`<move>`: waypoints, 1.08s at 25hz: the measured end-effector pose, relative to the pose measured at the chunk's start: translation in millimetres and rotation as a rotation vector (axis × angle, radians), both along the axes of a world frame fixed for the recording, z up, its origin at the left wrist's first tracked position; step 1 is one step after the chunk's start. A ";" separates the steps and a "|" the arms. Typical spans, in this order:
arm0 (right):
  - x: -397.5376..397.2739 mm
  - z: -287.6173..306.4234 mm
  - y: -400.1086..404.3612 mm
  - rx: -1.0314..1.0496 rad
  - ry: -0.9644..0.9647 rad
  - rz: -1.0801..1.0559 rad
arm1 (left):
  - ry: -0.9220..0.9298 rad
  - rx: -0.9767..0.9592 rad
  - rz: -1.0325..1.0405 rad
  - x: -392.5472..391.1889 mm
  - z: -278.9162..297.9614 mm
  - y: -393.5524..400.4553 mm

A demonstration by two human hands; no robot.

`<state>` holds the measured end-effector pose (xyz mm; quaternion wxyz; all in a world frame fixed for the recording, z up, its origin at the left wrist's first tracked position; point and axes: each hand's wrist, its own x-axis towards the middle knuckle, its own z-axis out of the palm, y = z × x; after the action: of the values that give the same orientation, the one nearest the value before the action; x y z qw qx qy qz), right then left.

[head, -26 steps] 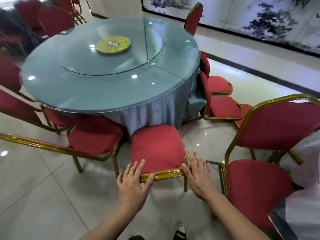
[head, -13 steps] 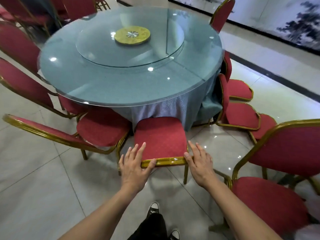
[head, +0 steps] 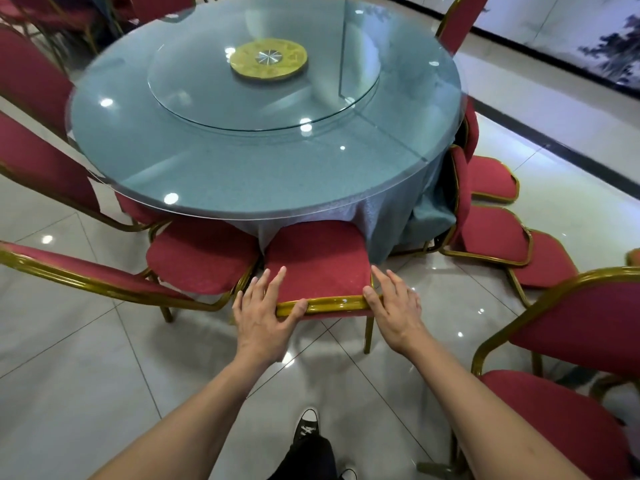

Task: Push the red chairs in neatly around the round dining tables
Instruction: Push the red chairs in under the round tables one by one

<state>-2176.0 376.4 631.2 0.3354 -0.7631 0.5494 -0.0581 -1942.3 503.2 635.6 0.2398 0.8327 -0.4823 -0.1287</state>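
Both of the person's hands are resting on the near gold rail of a red chair [head: 317,261]. The left hand [head: 265,315] is lying over the rail's left corner and the right hand [head: 394,304] over its right corner. On each, the fingers are spread straight onto the cushion while the thumb is hooking the rail's near face; this reads as pressing, not clenching. The chair is extending straight ahead of the hands, its long axis pointing away from the person toward the round dining table [head: 263,133]. Neither hand is nearer; they are sitting level, one at each corner. The seat is a red padded cushion in a shiny gold metal frame. Its far end is already lying under the glass tabletop's edge, touching the hanging blue tablecloth [head: 318,211]. More pushing would likely be sending it straight forward.
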 end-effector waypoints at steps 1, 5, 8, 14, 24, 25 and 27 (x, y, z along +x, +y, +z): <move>3.5 0.7 -4.7 0.006 -0.005 -0.001 | 0.009 0.001 0.002 2.8 1.5 -4.4; 18.2 1.4 -14.0 -0.003 -0.032 -0.013 | 0.021 0.013 -0.007 18.3 4.5 -15.8; 22.5 2.5 -20.4 -0.011 -0.028 -0.004 | 0.027 0.029 -0.003 22.4 7.9 -23.0; 17.3 3.7 -29.6 -0.019 -0.039 -0.003 | 0.028 0.044 0.004 13.5 9.9 -30.1; 10.6 26.8 -27.9 0.003 0.157 0.132 | 0.111 0.238 -0.083 18.2 28.0 -24.1; 11.1 30.5 -27.3 -0.024 0.174 0.136 | 0.104 0.253 -0.094 19.3 30.4 -24.0; 8.3 38.7 -27.1 -0.088 0.161 0.126 | 0.065 0.259 -0.123 19.3 35.8 -24.3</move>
<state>-2167.7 349.3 669.9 0.2592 -0.8124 0.5223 0.0005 -1923.0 478.9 671.5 0.1375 0.8209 -0.5037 -0.2313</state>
